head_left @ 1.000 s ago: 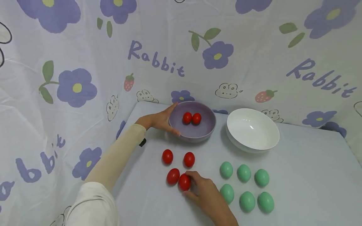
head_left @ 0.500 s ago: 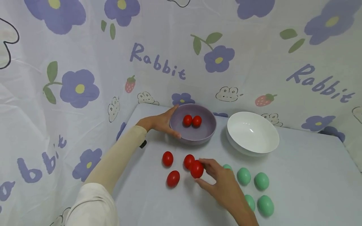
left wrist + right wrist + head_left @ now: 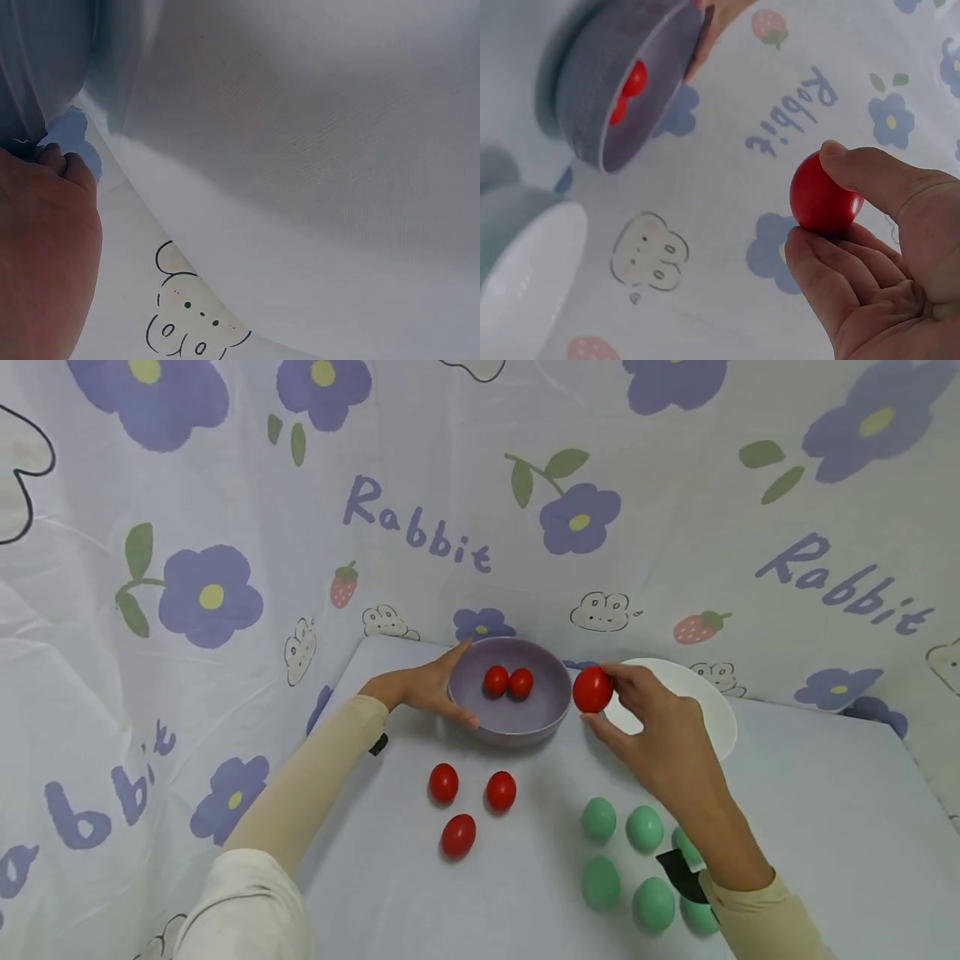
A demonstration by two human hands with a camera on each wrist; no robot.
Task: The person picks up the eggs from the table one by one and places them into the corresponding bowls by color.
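Observation:
My right hand (image 3: 656, 727) pinches a red egg (image 3: 592, 690) between thumb and fingertips. The egg is in the air just right of the purple bowl (image 3: 517, 737) and in front of the white bowl (image 3: 701, 693). In the right wrist view the same red egg (image 3: 825, 193) sits between the thumb and the fingers. My left hand (image 3: 431, 687) grips the left side of the purple bowl, thumb near the back rim and fingers at the front. Two red eggs (image 3: 496, 682) lie inside that bowl. Part of the left hand (image 3: 49, 247) shows in the left wrist view.
On the table, three red eggs (image 3: 458, 837) lie in front of the purple bowl. Several green eggs (image 3: 645, 828) stand in two rows to the right, some partly hidden by my right wrist. A patterned cloth (image 3: 420, 443) hangs behind and at the left.
My right hand has lifted one red egg off the table and carried it forward and right, toward the bowls. The left hand stays on the purple bowl.

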